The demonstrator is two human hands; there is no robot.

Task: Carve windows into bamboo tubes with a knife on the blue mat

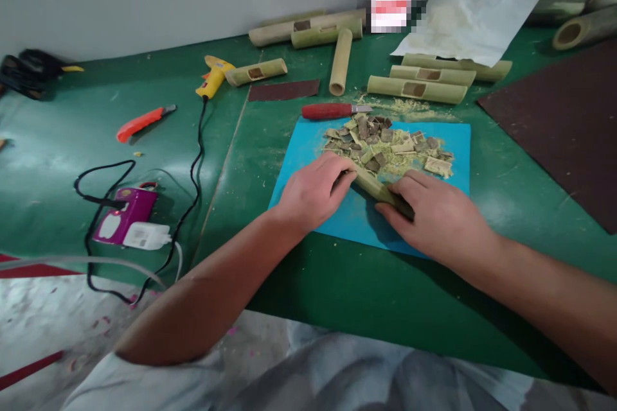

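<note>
Between my hands is a green bamboo tube (378,190), held at a slant over a blue sheet (294,173). My left hand (321,189) wraps its far left end, and my right hand (431,209) grips the nearer right end. Both ends are covered by my fingers. Just beyond the tube lies a pile of bamboo chips and shavings (385,144) on the sheet. At the sheet's far edge rests a knife with a red handle (328,111), its short blade pointing right.
Cut bamboo tubes (417,88) lie at the back, several with rectangular openings. On the left are a yellow glue gun (214,77), an orange utility knife (142,123) and a purple power strip (128,212) with cables. Dark brown sandpaper (563,122) covers the right side.
</note>
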